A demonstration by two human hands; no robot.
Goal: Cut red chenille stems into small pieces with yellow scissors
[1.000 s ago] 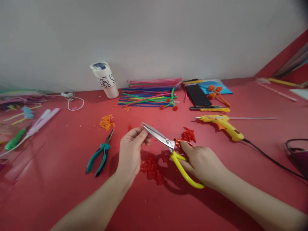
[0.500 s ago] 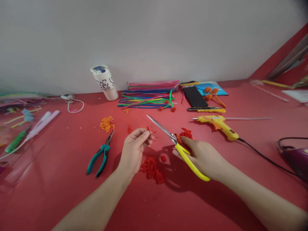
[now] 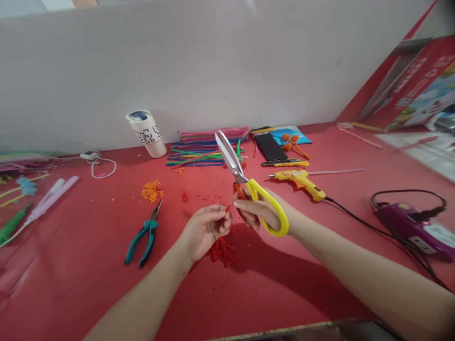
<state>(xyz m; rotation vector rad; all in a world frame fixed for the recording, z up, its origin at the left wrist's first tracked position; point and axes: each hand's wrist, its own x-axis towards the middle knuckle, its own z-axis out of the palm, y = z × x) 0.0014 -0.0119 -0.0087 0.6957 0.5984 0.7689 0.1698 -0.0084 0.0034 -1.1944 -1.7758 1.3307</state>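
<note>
Between the thumb and fingers of my left hand (image 3: 209,229) is a small red piece (image 3: 228,208), likely cut from fuzzy stem. My right hand (image 3: 261,208) holds scissors (image 3: 272,208) with yellow and red handles, their blades pointing up and away, slightly parted. Its thumb and fingertips come close to the red piece; whether they touch it I cannot tell. Under my hands lies a pile of red pieces (image 3: 223,253), partly covered by the left hand. Small red scraps (image 3: 185,196) lie on the red table (image 3: 284,303) beyond.
Teal-handled pliers (image 3: 151,234) and orange scraps (image 3: 152,190) lie left. At the back are a white tumbler (image 3: 147,135), pipe cleaners (image 3: 195,154) and a black phone (image 3: 270,147). A yellow glue gun (image 3: 298,180) lies right, its cord running toward a purple power strip (image 3: 412,227).
My right hand has moved left toward my left hand, and the scissors have swung more upright. The view has tilted up and shifted right, showing the power strip and the table's front edge.
</note>
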